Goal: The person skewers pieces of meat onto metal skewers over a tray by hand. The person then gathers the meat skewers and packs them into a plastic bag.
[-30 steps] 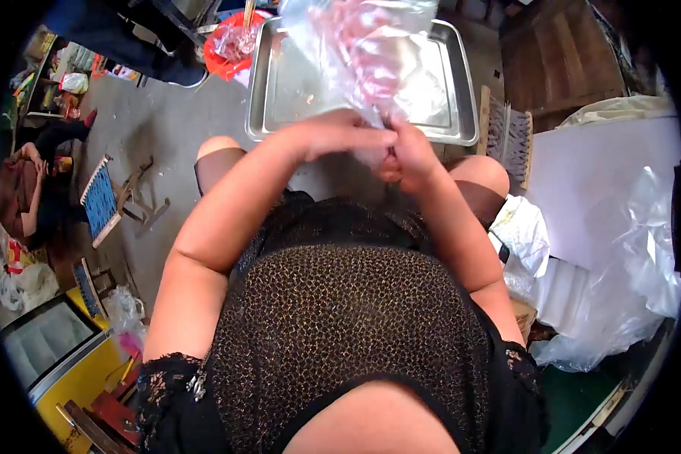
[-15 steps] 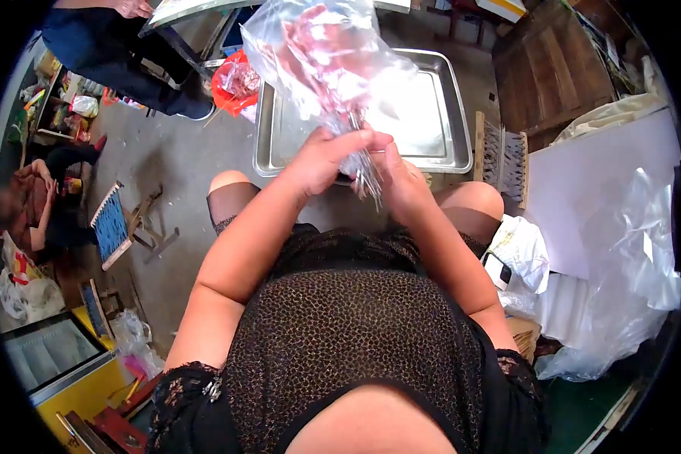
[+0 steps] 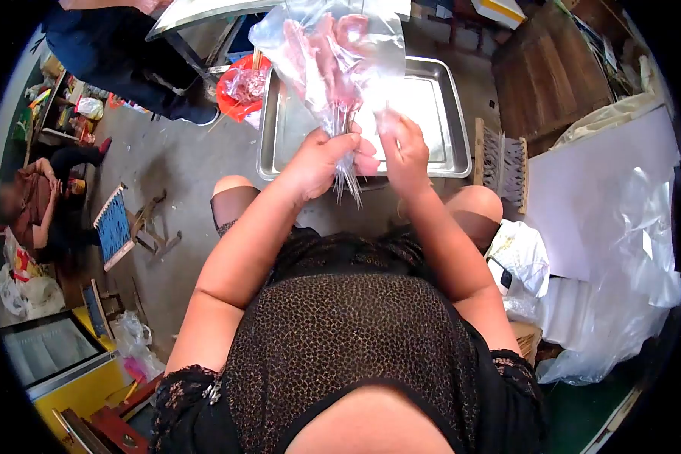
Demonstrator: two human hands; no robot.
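Note:
My left hand (image 3: pixel 329 163) is closed around a bundle of thin skewers (image 3: pixel 346 181), whose bare ends stick out below the fist. Pink meat pieces (image 3: pixel 325 64) sit on the upper ends, inside a clear plastic bag (image 3: pixel 386 45) gathered around the bundle. Just to the right, my right hand (image 3: pixel 407 151) is raised with its fingers curled together. Glare and blur around its fingertips hide what they pinch, if anything. Both hands are above the near part of a shiny metal tray (image 3: pixel 268 144).
A red plastic bag (image 3: pixel 238 94) with pink contents lies left of the tray. One person (image 3: pixel 121 53) stands at a table (image 3: pixel 204 11); another (image 3: pixel 38 193) sits at far left. A blue woven stool (image 3: pixel 115 227) stands left, a woven stool (image 3: pixel 501 163) right, beside plastic sheeting (image 3: pixel 620 280).
My right hand has come away from the skewer ends and moved up and right. The bag now hangs flatter and more upright over the meat. My left hand keeps its hold.

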